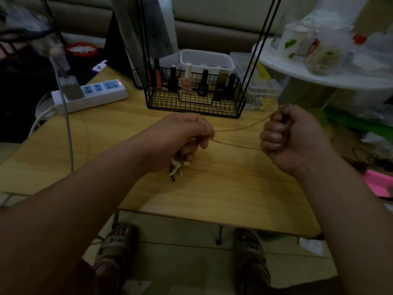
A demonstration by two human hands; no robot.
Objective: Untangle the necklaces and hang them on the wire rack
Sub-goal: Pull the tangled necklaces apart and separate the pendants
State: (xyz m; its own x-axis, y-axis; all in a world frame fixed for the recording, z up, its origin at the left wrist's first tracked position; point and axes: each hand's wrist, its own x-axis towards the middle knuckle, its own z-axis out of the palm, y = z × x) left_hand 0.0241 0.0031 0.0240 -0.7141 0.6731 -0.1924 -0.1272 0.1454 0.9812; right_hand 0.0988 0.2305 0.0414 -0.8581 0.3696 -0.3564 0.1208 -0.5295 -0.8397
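A thin gold necklace chain (236,129) runs in two strands between my hands above the wooden table (223,188). My left hand (182,139) pinches one end of it, and a white shell-like pendant piece (176,167) hangs below that fist, touching the table. My right hand (291,135) is a closed fist on the other end, raised a little higher. The black wire rack (194,103) stands just behind my hands, its tall black rods (257,50) rising out of the frame. Its upper part is hidden from view.
The rack's basket holds several nail polish bottles (188,81). A white power strip (91,95) with a plugged cable lies at the left. Clear plastic boxes (207,59) stand behind the rack. A white round side table (331,77) crowded with jars is at the right.
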